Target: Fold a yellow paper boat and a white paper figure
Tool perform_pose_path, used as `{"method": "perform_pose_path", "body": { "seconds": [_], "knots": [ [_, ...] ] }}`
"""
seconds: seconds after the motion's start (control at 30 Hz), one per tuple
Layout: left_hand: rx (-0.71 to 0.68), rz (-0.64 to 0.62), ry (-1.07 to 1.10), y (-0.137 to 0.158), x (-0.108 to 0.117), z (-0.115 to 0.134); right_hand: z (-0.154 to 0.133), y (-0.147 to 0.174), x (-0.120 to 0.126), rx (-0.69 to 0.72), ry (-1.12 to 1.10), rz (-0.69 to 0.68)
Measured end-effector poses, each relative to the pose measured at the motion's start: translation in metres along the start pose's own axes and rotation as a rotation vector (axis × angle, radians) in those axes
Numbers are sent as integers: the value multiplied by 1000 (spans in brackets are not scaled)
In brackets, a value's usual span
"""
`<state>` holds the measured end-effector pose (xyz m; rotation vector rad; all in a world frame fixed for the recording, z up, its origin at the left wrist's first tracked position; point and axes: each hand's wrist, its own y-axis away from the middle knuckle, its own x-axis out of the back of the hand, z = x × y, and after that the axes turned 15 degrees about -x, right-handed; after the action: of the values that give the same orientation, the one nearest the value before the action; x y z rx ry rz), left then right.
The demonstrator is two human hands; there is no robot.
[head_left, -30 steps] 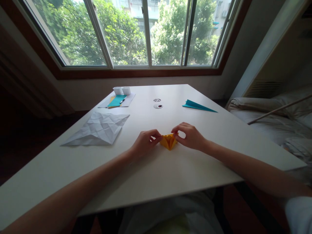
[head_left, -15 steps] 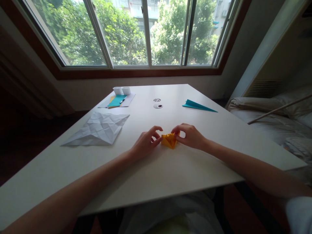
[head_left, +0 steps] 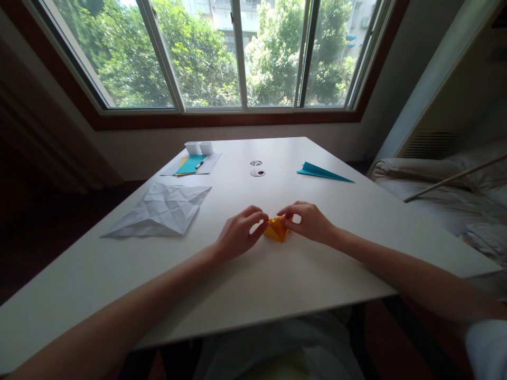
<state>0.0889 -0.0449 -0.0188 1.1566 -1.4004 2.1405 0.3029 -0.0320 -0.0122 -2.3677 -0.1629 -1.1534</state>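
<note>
A small folded piece of orange origami paper [head_left: 279,230] stands between my two hands, low over the white table [head_left: 253,295]. My left hand [head_left: 242,230] pinches its left corner between thumb and index finger. On the other side, my right hand [head_left: 309,221] grips the upper right edge, with the thumb in front and the fingers behind. Pointed flaps show along the top of the paper, and its lower end tapers to a tip. The fingertips cover both of its side corners.
A creased white paper sheet [head_left: 162,211] lies to the left. Behind it are a teal paper [head_left: 191,164], a pen [head_left: 201,162] and small white paper boxes [head_left: 206,148]. Two round pieces [head_left: 257,173] lie mid-table. A teal paper plane [head_left: 322,173] rests at right.
My left thumb and index finger have closed onto the orange paper's left corner; they were spread apart beside it before. My right hand keeps its grip, almost unmoved.
</note>
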Motion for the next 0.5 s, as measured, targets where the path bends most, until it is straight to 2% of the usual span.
{"method": "perform_pose_path", "body": {
  "seconds": [0.27, 0.5],
  "knots": [
    [9, -1, -49, -4, -1, 5, -1, -1, 0, 38, -15, -5],
    [99, 50, 12, -7, -3, 7, -6, 1, 1, 43, -38, -12]
  ]
}}
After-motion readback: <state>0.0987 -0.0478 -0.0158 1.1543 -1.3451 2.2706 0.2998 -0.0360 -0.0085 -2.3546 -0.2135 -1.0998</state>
